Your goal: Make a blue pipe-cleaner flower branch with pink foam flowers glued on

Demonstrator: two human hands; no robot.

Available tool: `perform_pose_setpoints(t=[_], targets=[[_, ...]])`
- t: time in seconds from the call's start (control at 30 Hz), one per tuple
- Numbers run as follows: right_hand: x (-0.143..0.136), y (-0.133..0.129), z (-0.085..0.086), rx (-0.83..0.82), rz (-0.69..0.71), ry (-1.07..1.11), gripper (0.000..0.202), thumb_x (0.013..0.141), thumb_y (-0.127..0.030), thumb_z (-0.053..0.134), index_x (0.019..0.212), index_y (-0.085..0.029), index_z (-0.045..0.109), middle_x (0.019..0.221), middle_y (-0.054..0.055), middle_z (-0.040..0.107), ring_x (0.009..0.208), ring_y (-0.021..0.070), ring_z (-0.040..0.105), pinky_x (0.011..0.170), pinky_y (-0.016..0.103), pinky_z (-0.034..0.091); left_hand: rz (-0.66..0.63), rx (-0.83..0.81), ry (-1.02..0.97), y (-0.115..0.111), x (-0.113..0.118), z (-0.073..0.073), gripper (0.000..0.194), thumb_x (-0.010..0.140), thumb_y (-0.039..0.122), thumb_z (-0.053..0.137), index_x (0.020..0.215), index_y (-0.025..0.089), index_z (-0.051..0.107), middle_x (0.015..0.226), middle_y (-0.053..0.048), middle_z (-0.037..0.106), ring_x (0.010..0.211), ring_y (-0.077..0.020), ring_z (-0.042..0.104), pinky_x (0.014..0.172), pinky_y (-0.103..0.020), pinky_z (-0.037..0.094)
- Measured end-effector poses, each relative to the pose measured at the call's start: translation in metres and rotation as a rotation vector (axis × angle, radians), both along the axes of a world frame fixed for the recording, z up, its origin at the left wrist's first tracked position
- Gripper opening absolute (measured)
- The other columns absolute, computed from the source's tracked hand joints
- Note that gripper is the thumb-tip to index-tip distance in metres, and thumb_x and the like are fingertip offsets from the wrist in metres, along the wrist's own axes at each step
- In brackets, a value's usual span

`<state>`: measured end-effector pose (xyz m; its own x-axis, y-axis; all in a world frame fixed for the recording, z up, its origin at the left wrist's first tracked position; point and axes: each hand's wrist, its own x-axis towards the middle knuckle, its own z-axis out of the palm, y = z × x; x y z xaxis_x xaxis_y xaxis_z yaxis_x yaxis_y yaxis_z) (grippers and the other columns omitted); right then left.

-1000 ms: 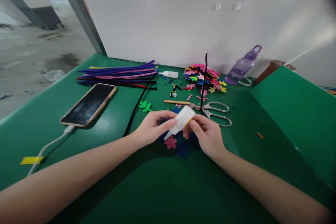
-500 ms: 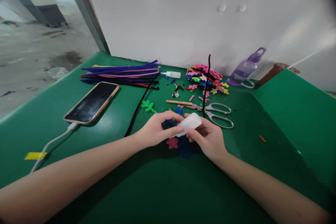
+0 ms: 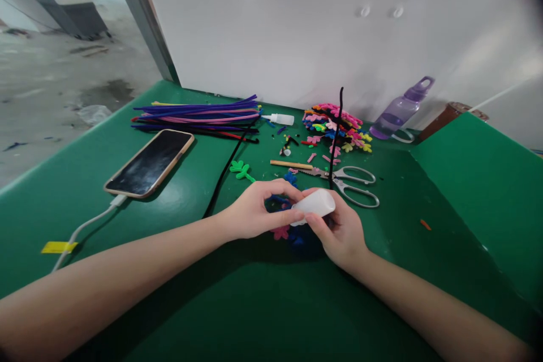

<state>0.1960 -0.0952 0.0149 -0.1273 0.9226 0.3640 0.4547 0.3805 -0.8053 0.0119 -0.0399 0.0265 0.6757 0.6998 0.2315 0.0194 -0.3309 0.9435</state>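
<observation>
A small white bottle (image 3: 319, 203) is tilted between my two hands, its rounded base toward the right. My left hand (image 3: 263, 209) pinches its left end with thumb and fingers. The thumb and fingers of my right hand (image 3: 343, 230) close round the right part from below. Under the hands lie blue fuzzy pieces (image 3: 302, 239) and a pink flower shape (image 3: 280, 232), both partly covered. A black fuzzy stem (image 3: 335, 141) rises just behind my right hand. Beyond my left hand is a green leaf shape (image 3: 241, 169).
Scissors (image 3: 356, 185) and a wooden stick (image 3: 291, 164) lie behind the hands. Farther back are a bundle of fuzzy stems (image 3: 199, 116), another white bottle (image 3: 283, 119), colourful flower pieces (image 3: 331, 124) and a purple water bottle (image 3: 394, 113). A phone (image 3: 150, 163) with a cable lies left.
The white bottle has shifted slightly right and tipped flatter, and my left fingers have moved with it. The whole view has shifted a little.
</observation>
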Motion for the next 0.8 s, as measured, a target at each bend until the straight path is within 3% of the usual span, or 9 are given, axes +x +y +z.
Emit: perform_pose_setpoints(t=[0.1, 0.17, 0.37, 0.57, 0.8], targets=[[-0.0013, -0.0016, 0.0003, 0.0, 0.017, 0.008, 0.025, 0.082, -0.032, 0.056, 0.104, -0.023, 0.053, 0.085, 0.002, 0.064, 0.066, 0.0137, 0.058, 0.053, 0.023, 0.046, -0.025, -0.152, 0.006, -0.0035, 0.0007, 0.0011, 0.03, 0.079, 0.034, 0.06, 0.1, 0.013, 0.059, 0.094, -0.006, 0.058, 0.057, -0.009, 0.059, 0.051, -0.022, 0.05], [-0.002, -0.0017, 0.0004, -0.015, 0.011, 0.009, 0.023, 0.082, -0.032, 0.055, 0.103, -0.023, 0.053, 0.085, 0.003, 0.063, 0.067, 0.0141, 0.058, 0.053, 0.023, 0.045, -0.029, -0.197, 0.006, -0.0043, 0.0014, 0.0017, 0.03, 0.079, 0.035, 0.06, 0.099, 0.013, 0.059, 0.093, -0.006, 0.058, 0.053, -0.008, 0.058, 0.046, -0.021, 0.048], [-0.0022, -0.0005, 0.0011, -0.019, 0.004, 0.012, 0.022, 0.083, -0.031, 0.054, 0.104, -0.023, 0.054, 0.084, 0.002, 0.063, 0.068, 0.0141, 0.057, 0.056, 0.024, 0.045, 0.018, -0.08, 0.017, -0.0005, 0.0031, 0.0022, 0.022, 0.078, 0.03, 0.061, 0.092, 0.013, 0.064, 0.086, -0.005, 0.063, 0.072, -0.012, 0.06, 0.063, -0.021, 0.05], [-0.0035, -0.0013, 0.0013, -0.029, -0.001, 0.044, 0.022, 0.082, -0.03, 0.056, 0.103, -0.022, 0.054, 0.085, 0.003, 0.062, 0.073, 0.015, 0.057, 0.06, 0.024, 0.046, -0.012, -0.143, -0.01, 0.0006, 0.0026, -0.0005, 0.024, 0.079, 0.031, 0.061, 0.094, 0.013, 0.063, 0.088, -0.005, 0.063, 0.064, -0.0102, 0.058, 0.058, -0.021, 0.048], [-0.0058, 0.0005, 0.0001, -0.055, 0.032, 0.136, 0.022, 0.083, -0.03, 0.055, 0.103, -0.022, 0.054, 0.088, 0.002, 0.061, 0.072, 0.0136, 0.055, 0.062, 0.025, 0.046, 0.01, -0.109, -0.039, 0.0013, 0.0037, -0.0017, 0.023, 0.079, 0.032, 0.061, 0.091, 0.013, 0.064, 0.086, -0.005, 0.063, 0.078, -0.0142, 0.059, 0.07, -0.024, 0.048]])
